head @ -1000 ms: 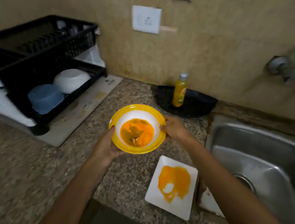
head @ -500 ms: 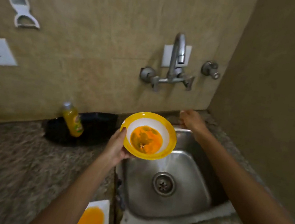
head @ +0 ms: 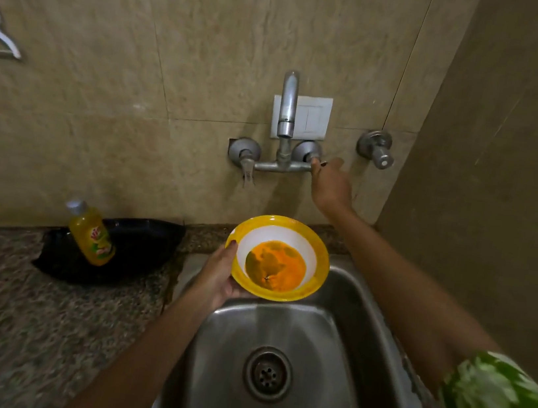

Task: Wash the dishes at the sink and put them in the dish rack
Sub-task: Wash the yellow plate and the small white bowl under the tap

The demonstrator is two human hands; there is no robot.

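The sink fills the near right of your view, its steel basin holding nothing but the drain at the bottom; no water shows in it. Left of it runs the speckled counter, and at its far edge a black tray carries a yellow soap bottle that leans to the left.

On the far wall the tap rises above its crossbar, spout hanging over the basin's far edge. No stream is visible from it.

Your left hand grasps the bowl by its left rim, thumb over the yellow edge and fingers beneath. The bowl sits over the far left corner of the sink, roughly level, tipped a little toward you, with orange residue pooled in its white middle. It lies almost directly below the spout, slightly nearer to you.

Your right hand is up at the right tap handle, fingertips at the knob. Whether it already grips the knob I cannot tell; the fingers look loosely extended.

So the turn falls to your right hand, the nearer one to the handle, and the bowl likely needs only a small push farther in to sit under the water. The dish rack is out of view.
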